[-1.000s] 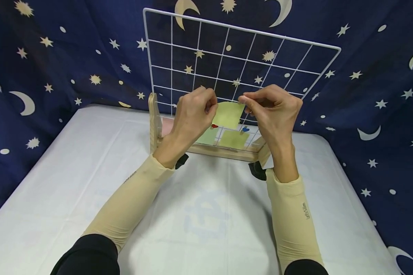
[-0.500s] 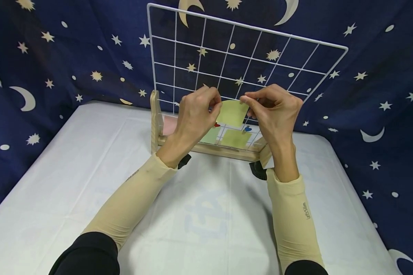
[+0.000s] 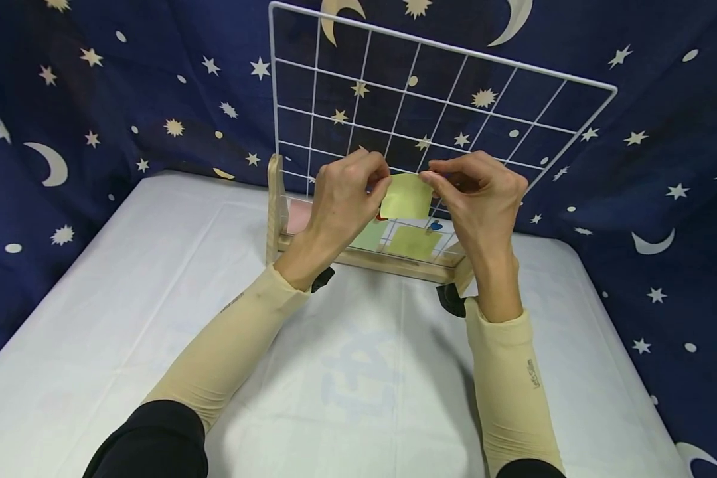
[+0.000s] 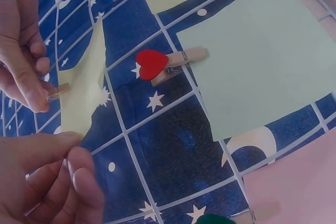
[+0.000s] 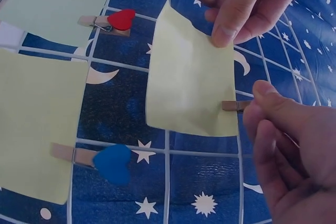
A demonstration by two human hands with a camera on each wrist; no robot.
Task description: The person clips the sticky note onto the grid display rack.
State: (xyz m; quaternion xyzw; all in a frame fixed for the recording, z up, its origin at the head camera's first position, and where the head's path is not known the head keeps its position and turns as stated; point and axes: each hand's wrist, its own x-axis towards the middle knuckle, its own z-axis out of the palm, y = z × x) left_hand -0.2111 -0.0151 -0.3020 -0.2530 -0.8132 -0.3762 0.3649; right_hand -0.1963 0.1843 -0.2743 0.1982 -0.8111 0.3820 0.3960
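Note:
In the head view my left hand (image 3: 349,192) pinches a yellow paper note (image 3: 407,196) by its left corner, in front of a white wire grid (image 3: 442,48). Opposite it, my right hand (image 3: 484,189) is at the note's right corner. The right wrist view shows thumb and fingers of that hand pinching a small wooden clothespin (image 5: 230,106), whose tip lies over the note's edge. Its far end is hidden by the fingers. Whether it also grips a grid wire, I cannot tell.
Lower on the grid, clothespins with a red heart (image 4: 152,64) and a blue heart (image 5: 113,163) hold a green note (image 4: 262,61) and another yellow note (image 3: 415,242). A pink note (image 3: 299,216) hangs farther left. The grid stands in a wooden base (image 3: 388,263) on white cloth.
The held note's curved top edge has flattened, and its lower edge now lies more level. Both hands keep their hold near its corners. The head view has shifted slightly.

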